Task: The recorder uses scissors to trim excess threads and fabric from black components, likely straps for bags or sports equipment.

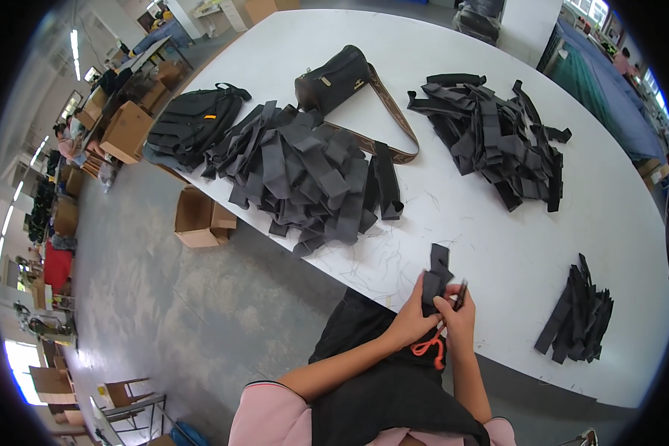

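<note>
- pink sleeves (271, 416) and dark apron (394, 386) at near edge, forearms coming up from the bottom
- left hand (411, 321) closed round lower part of a dark fabric strap (436, 276), fingers wrapped on it
- right hand (459, 316) just beside left, touching the same strap, pinching a small dark tool (461, 293); what kind of tool, cannot tell
- orange cord (430, 346) hangs below the two hands, over the apron
- strap held upright over near edge of white tabletop (498, 245), its top end bent
- small stack of dark straps (580, 316) to the right of hands, on tabletop, well apart from them
- big heap of grey-black straps (305, 175) far left of hands
- another pile of black straps (490, 134) far right
- dark shoulder bag (333, 78) with brown patterned strap between the two far piles
- black backpack (195, 119) at far left tabletop edge
- loose thread bits scattered on tabletop near hands
- open cardboard box (201, 219) on grey floor (163, 297) left of tabletop
</note>
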Tool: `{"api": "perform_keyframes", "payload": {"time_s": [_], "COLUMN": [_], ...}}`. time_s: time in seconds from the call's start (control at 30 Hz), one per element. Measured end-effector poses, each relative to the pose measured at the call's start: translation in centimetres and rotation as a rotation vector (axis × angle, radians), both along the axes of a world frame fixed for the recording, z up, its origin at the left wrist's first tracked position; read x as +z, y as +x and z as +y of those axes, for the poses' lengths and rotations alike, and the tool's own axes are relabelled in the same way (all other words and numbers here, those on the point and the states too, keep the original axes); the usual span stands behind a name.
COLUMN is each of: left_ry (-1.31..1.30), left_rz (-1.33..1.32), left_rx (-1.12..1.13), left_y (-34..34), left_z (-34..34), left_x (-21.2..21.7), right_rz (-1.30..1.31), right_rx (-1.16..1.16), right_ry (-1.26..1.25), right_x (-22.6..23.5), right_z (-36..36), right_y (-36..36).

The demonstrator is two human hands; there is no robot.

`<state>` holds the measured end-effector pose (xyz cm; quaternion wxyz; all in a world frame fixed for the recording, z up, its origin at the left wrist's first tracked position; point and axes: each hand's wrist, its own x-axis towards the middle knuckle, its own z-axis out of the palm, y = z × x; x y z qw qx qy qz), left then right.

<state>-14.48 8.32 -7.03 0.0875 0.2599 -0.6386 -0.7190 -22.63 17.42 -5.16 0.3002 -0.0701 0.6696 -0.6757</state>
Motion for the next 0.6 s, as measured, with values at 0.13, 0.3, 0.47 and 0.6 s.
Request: {"api": "perform_keyframes", "payload": {"time_s": [0.13,0.3,0.47,0.6], "left_ry": [0.221,-0.336,-0.411,-0.33], "left_rz": [-0.081,0.034,0.077,0.032], "left_rx": [-0.01,0.222,0.194,0.087], "left_y": [1.8,2.2,3.1,4.9], "left_z": [-0.5,0.5,-2.1,-3.5], "left_x": [0.2,-1.8,-0.9,2.4], "right_rz": [-0.24,0.536,0.493,0.319], "right_rx": [0.172,-0.001,0.02,0.142], "right_ry": [0.011,0.153,0.225,0.344], "right_x": [0.3,-3.0,-1.4,0.2], "right_z": [-0.1,-1.9,-1.1,-0.8], "right_y": [0.0,2.6,1.5,0.5]}}
